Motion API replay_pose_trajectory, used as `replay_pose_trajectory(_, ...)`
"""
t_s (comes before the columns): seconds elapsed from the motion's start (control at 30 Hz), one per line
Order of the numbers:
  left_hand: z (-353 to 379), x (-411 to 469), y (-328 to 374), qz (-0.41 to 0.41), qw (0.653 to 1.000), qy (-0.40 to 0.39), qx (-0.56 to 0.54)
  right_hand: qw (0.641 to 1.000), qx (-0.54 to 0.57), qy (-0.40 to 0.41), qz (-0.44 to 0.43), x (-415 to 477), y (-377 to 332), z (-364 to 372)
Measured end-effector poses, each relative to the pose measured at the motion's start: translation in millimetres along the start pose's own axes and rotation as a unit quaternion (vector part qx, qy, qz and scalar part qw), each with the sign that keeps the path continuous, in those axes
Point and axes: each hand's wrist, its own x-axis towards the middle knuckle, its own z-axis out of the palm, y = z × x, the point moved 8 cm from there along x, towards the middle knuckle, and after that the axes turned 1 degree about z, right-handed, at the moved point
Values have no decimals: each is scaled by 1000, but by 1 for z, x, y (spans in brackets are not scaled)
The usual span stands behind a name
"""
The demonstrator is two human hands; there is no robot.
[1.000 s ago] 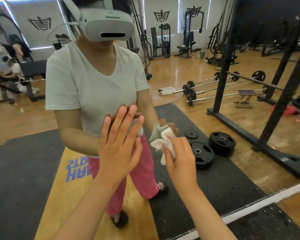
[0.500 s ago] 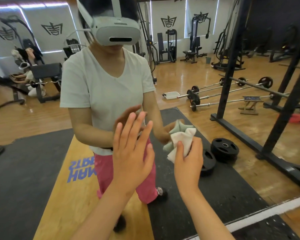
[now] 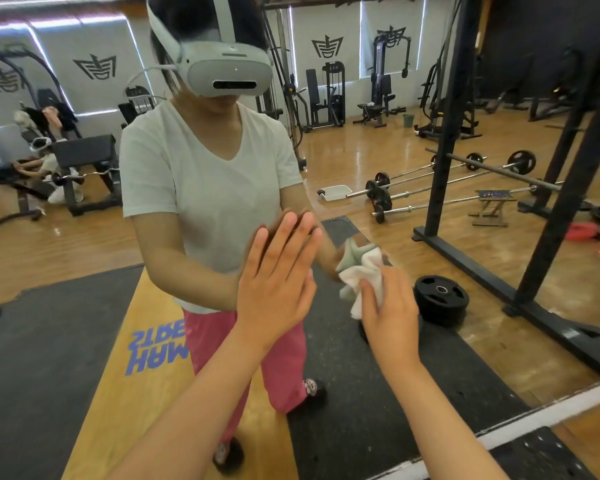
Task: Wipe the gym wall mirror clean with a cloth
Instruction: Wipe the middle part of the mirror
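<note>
Mid-frame, the left hand point(image 3: 278, 289) lies flat on the mirror point(image 3: 361, 150); the right hand point(image 3: 390, 313) grips the cloth point(image 3: 361, 271). Firm, overlapping strokes would suit.

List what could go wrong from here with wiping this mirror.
1. The left hand lies flat with its fingertips meeting their reflection, so it probably touches the mirror and may leave fresh prints.
2. The cloth is bunched in the right hand, so only a small patch likely meets the glass; streaks or missed areas are possible.
</note>
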Motion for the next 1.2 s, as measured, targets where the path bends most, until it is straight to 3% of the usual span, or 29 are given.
replay_pose_trajectory(0.27,2,-4,2,1,1000,13,25,993,54,12,104,3,13,-8)
replay_pose_trajectory(0.47,4,-4,3,3,999,37,31,991,35,-106,-71,-16,-19,22)
replay_pose_trajectory(0.63,5,-4,5,3,998,44,49,987,-6,-117,-107,-5,-12,16)
replay_pose_trajectory(0.77,6,-4,5,3,997,46,57,994,-1,-93,-61,14,14,-10)
replay_pose_trajectory(1.0,6,-3,7,4,996,55,74,995,-5,-20,102,55,91,-69)
replay_pose_trajectory(1.2,9,-3,9,4,995,53,88,998,31,-5,62,35,51,-39)
